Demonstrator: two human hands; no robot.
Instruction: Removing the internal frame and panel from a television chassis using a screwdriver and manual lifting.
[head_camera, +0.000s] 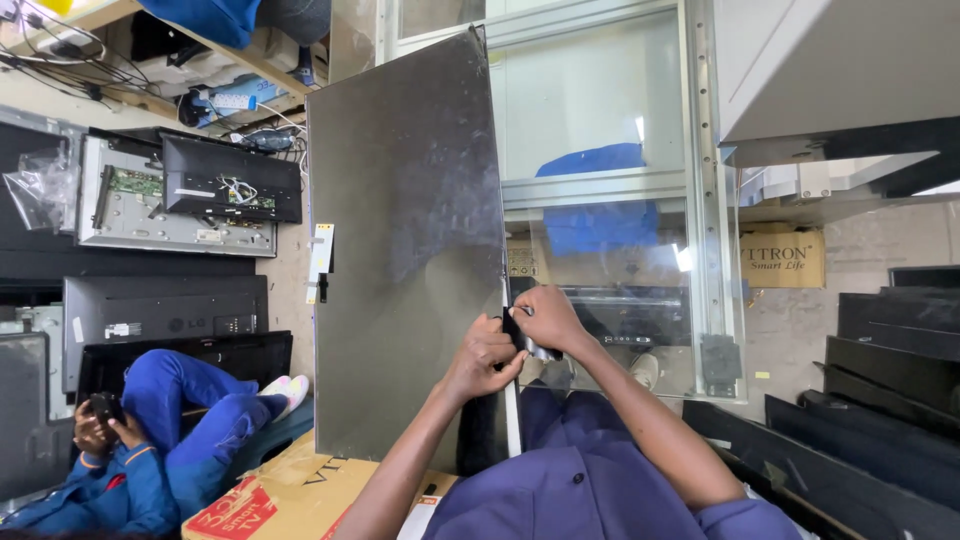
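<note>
Head view: both my hands pinch the dark panel (405, 250) at its right edge; left hand (483, 355) lower, right hand (545, 318) higher, panel long axis upright.

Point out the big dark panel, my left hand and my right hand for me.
dark panel (405, 240), head view, middle of its flat grey face.
left hand (482, 355), head view, knuckles at the panel's right edge.
right hand (545, 318), head view, back of the hand.

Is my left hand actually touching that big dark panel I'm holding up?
Touching. The head view shows the left hand with its fingers curled around the lower right edge of the dark panel, beside the right hand, no gap visible between them.
</note>
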